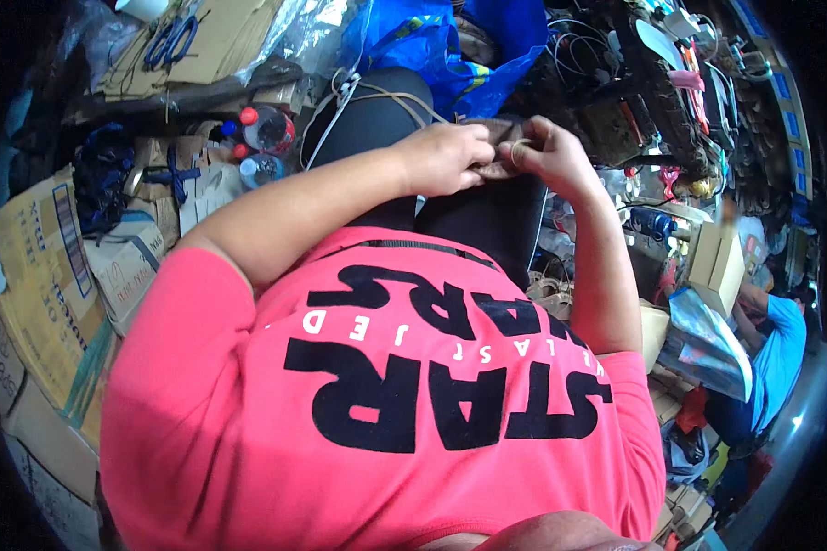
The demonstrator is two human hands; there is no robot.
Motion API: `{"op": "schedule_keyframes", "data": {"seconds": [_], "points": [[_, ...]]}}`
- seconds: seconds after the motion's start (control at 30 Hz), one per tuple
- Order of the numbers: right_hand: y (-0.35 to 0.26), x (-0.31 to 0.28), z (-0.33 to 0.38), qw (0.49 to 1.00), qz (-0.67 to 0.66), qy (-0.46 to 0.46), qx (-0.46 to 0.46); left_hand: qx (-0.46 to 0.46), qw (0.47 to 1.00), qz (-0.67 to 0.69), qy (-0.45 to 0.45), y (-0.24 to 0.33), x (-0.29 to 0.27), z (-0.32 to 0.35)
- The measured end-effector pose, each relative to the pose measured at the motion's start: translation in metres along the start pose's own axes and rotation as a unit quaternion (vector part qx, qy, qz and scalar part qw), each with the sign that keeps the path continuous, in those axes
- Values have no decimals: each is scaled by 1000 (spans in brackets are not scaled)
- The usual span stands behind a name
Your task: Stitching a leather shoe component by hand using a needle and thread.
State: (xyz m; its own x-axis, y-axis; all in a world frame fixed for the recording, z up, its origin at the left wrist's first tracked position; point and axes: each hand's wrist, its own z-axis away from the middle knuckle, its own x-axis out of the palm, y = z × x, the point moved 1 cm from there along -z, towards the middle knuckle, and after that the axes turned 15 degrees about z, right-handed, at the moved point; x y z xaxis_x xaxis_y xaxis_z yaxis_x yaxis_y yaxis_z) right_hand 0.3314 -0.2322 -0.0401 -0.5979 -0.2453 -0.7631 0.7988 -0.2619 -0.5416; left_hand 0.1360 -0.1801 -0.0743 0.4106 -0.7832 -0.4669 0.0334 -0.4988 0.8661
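Over my lap, my left hand (446, 158) and my right hand (553, 158) are close together on a brown, leather-like piece (498, 169). My left hand has its fingers curled against the near left part of it. On the other side, the thumb and fingers of my right hand pinch its edge, with a thin tan loop near the fingertips. What exactly the piece is, I cannot make out, since my fingers cover much of it. Tan cords (390, 95) run from its left over my dark-clad left knee, beside a white cord (346, 87).
A blue bag (400, 41) stands beyond my knees. Blue-handled scissors (172, 41) lie on cardboard at far left, above plastic bottles (268, 131). Cartons (41, 275) stack at my left. Cluttered tools and wires fill the right, where another person (776, 354) sits.
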Motion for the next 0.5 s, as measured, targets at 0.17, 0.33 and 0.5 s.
{"op": "schedule_keyframes", "data": {"seconds": [0.17, 0.33, 0.5], "points": [[11, 24, 15, 976, -207, -9, 69, -16, 998, 44, -33, 4, -5, 3], [64, 8, 55, 923, -330, 124, 154, 10, 998, 48, 32, 3, -36, -13], [131, -2, 128, 891, 390, -68, 223, -4, 996, 90, 7, -4, -30, -45]]}}
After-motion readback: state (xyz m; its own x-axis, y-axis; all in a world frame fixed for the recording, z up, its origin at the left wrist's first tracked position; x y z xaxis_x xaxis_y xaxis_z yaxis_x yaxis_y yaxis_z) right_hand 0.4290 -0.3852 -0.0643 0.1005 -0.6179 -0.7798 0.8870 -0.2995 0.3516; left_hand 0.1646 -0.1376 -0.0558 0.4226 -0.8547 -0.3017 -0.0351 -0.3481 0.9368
